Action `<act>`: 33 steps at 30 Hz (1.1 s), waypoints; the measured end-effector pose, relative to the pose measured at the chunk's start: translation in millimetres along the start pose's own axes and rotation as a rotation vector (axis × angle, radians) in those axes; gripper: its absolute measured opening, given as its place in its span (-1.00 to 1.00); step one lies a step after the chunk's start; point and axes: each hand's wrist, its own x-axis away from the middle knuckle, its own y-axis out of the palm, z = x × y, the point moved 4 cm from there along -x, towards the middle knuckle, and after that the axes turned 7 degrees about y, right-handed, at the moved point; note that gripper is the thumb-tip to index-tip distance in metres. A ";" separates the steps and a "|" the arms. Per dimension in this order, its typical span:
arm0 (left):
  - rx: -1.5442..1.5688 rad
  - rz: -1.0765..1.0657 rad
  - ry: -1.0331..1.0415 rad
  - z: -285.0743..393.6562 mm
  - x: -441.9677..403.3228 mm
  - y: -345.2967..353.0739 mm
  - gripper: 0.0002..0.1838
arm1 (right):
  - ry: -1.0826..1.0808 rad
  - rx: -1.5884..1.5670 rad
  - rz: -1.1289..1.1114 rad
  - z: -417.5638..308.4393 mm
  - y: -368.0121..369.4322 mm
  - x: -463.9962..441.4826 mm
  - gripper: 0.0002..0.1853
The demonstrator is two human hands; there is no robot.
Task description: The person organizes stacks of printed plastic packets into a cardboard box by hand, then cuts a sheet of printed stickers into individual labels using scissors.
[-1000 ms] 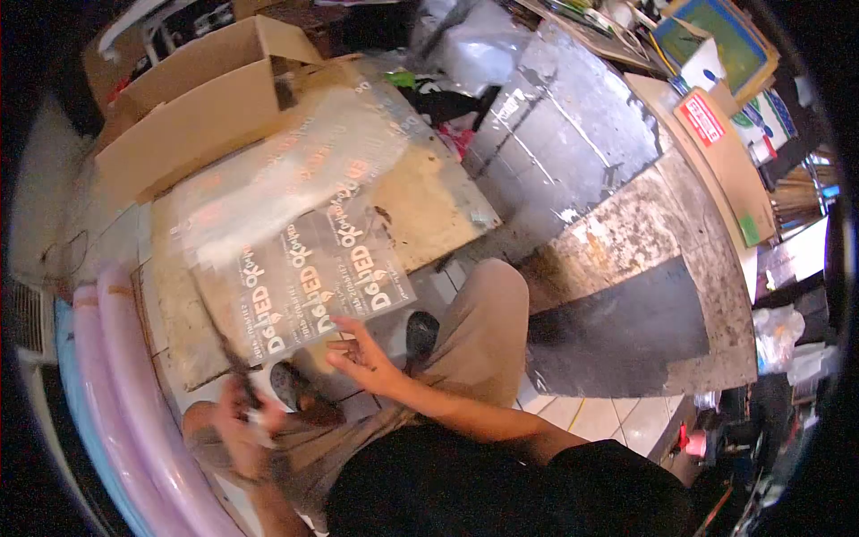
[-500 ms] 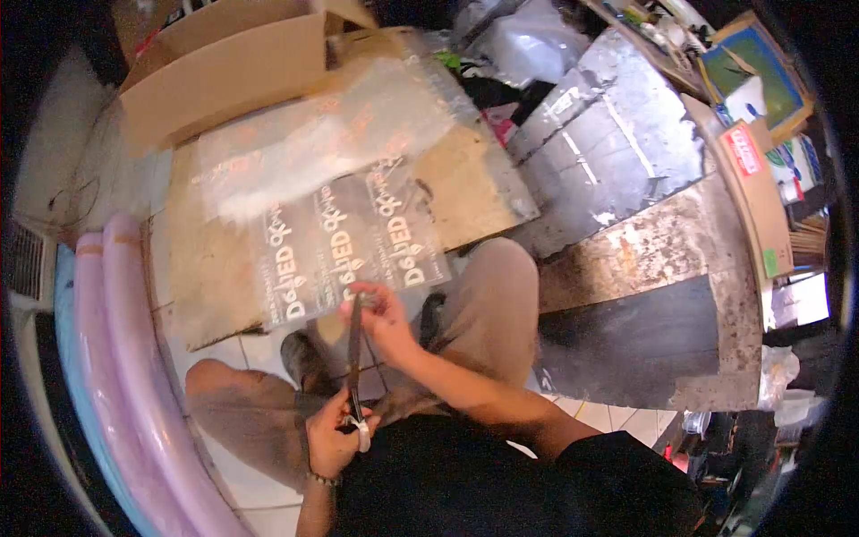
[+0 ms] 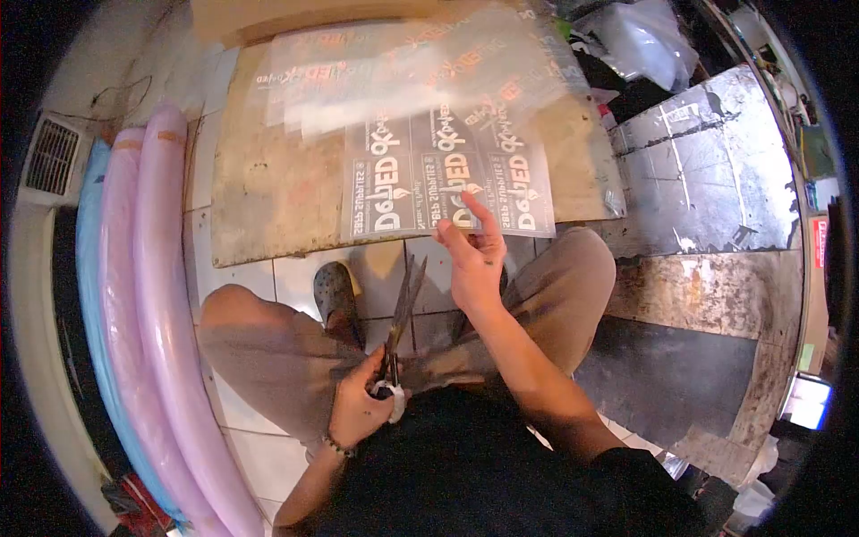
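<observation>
My left hand [image 3: 360, 407] is closed round the handles of a pair of scissors [image 3: 404, 309], low in front of my body. White wrapping covers part of the handles. The dark blades point away from me and stand slightly apart. My right hand [image 3: 476, 259] is at the near edge of a clear plastic sheet [image 3: 398, 170] printed with white lettering. Its index finger and thumb are spread over the sheet; whether they touch it I cannot tell. More clear printed sheets [image 3: 331, 76] with orange lettering lie behind, partly overlapping it.
The sheets lie on a worn wooden board [image 3: 268, 188], with a cardboard box [image 3: 268, 13] at its far side. Pink plastic rolls [image 3: 161, 268] and a blue roll [image 3: 89, 268] lie to the left. A dark panel [image 3: 671, 376] is on the right.
My right hand has moved from beside the scissor tips to the sheet's near edge, its fingers now spread. The scissor blades have parted slightly. My view has shifted.
</observation>
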 end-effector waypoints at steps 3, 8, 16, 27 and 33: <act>0.002 0.016 0.017 2.5 -11.9 -1.4 -0.20 | -0.001 0.148 -0.042 1.9 -2.2 0.2 -0.51; -0.076 -0.042 0.054 11.3 -40.1 2.3 -0.07 | -0.003 0.157 -0.036 10.7 2.9 4.2 -0.50; 0.102 -0.066 -0.027 0.3 -65.3 8.1 -0.10 | -0.015 0.167 0.039 26.2 7.4 9.9 -0.50; 0.260 -0.071 -0.041 -3.7 -74.1 10.9 -0.07 | -0.027 0.216 0.100 32.5 8.1 10.8 -0.48; 0.201 -0.089 -0.042 1.0 -79.1 6.1 -0.09 | -0.042 0.243 0.097 38.9 6.1 12.1 -0.50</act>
